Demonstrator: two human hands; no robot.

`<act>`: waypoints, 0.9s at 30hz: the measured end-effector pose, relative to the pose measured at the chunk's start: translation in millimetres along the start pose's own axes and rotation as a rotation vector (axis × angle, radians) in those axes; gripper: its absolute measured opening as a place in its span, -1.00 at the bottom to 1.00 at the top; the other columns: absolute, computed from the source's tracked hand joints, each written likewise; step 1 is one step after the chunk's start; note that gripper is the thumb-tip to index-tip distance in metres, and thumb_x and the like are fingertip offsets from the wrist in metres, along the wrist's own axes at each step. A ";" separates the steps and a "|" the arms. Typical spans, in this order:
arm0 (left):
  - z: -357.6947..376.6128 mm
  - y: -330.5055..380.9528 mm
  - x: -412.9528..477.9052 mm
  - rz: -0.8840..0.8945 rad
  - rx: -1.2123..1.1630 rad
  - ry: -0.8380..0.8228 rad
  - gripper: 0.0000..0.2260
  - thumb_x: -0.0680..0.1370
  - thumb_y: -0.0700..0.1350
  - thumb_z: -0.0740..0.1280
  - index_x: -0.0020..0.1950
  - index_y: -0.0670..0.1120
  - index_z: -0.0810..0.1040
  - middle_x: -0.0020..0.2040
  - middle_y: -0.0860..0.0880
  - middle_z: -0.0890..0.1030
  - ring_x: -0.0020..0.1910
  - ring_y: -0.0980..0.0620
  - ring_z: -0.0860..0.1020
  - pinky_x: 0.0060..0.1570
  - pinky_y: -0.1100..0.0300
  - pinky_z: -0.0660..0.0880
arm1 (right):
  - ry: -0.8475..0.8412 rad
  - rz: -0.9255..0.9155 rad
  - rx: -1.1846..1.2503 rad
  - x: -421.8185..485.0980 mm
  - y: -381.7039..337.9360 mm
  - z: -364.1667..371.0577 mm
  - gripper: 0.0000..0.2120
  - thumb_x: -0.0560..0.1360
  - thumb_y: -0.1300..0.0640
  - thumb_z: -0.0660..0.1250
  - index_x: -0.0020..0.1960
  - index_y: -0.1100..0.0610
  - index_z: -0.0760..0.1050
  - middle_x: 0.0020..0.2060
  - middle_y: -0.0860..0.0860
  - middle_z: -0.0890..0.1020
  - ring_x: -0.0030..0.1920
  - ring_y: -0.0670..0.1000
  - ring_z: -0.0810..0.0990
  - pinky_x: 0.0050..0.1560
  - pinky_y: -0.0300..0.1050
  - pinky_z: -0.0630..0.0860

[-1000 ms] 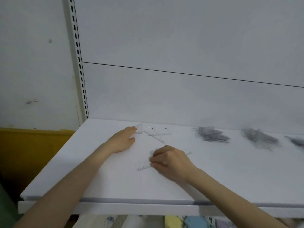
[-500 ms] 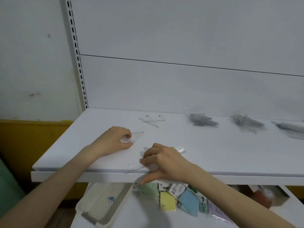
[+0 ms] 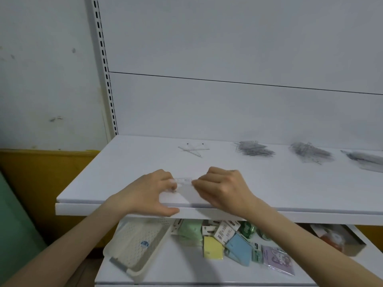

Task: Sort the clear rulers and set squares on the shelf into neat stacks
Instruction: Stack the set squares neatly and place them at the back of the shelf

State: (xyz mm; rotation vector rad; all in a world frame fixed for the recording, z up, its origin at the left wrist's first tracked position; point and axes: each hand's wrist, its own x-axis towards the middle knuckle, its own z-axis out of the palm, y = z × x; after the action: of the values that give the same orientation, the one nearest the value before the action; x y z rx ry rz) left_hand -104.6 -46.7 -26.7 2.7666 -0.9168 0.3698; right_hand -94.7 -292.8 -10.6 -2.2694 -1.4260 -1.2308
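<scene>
On the white shelf (image 3: 128, 175), my left hand (image 3: 151, 193) and my right hand (image 3: 223, 187) meet near the front edge. Between their fingertips lies a small clear ruler piece (image 3: 184, 181), pinched from both sides; how many pieces lie there I cannot tell. A few loose clear set squares (image 3: 193, 149) lie crossed at the back of the shelf. To their right sit three stacks of clear rulers: one (image 3: 253, 150), a second (image 3: 309, 152), and a third (image 3: 366, 160) cut off by the right edge.
The slotted upright (image 3: 104, 65) stands at the shelf's back left corner. A lower shelf holds a white perforated basket (image 3: 136, 245), coloured packets (image 3: 228, 241) and a purple card (image 3: 277, 258). A yellow panel (image 3: 41, 172) lies to the left.
My hands have come together near the front edge, bringing the clear pieces between their fingertips. The view has tipped down, showing more of the lower shelf.
</scene>
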 end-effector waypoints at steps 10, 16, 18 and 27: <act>5.5 27.7 -1.4 0.275 0.056 0.331 -0.84 0.54 -0.13 0.27 -0.14 -0.14 0.61 -0.23 0.00 0.56 -0.28 0.06 0.51 -0.43 0.18 0.48 | 0.161 0.108 -0.015 -5.6 24.4 -18.3 -0.88 0.49 0.17 0.38 -0.17 0.09 0.68 -0.32 -0.11 0.66 -0.34 -0.03 0.59 -0.56 -0.19 0.40; -25.3 41.2 28.0 -0.191 -0.484 0.681 -0.95 0.44 -0.18 0.47 -0.12 -0.11 0.69 -0.22 -0.01 0.60 -0.25 0.07 0.51 -0.28 0.33 0.41 | 0.288 0.090 -0.043 -2.6 28.4 -40.3 -0.95 0.47 0.16 0.45 -0.14 0.09 0.70 -0.39 -0.02 0.51 -0.40 -0.03 0.37 -0.55 -0.16 0.29; -29.4 45.7 32.4 -0.258 -0.592 0.747 -0.91 0.43 -0.15 0.45 -0.09 -0.04 0.69 -0.27 -0.01 0.60 -0.31 0.05 0.50 -0.30 0.31 0.40 | 0.283 0.010 -0.077 -5.8 24.9 -47.9 -0.94 0.48 0.17 0.45 -0.10 0.08 0.71 -0.49 -0.04 0.38 -0.48 -0.06 0.27 -0.59 -0.19 0.21; -19.2 56.2 41.8 -0.311 -1.135 0.573 -0.88 0.44 -0.26 0.30 -0.07 -0.19 0.61 -0.16 -0.20 0.62 -0.19 -0.14 0.61 -0.24 0.18 0.58 | 0.196 0.313 0.423 -42.7 11.5 -42.7 -0.77 0.51 0.34 0.28 0.10 0.22 0.63 -0.06 0.00 0.71 -0.09 -0.11 0.68 -0.16 -0.17 0.63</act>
State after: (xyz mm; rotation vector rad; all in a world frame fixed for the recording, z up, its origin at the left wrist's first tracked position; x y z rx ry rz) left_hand -109.6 -109.1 10.3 1.5759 -0.3367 0.3833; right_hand -116.7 -350.2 -11.6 -1.9311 -1.0851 -0.9218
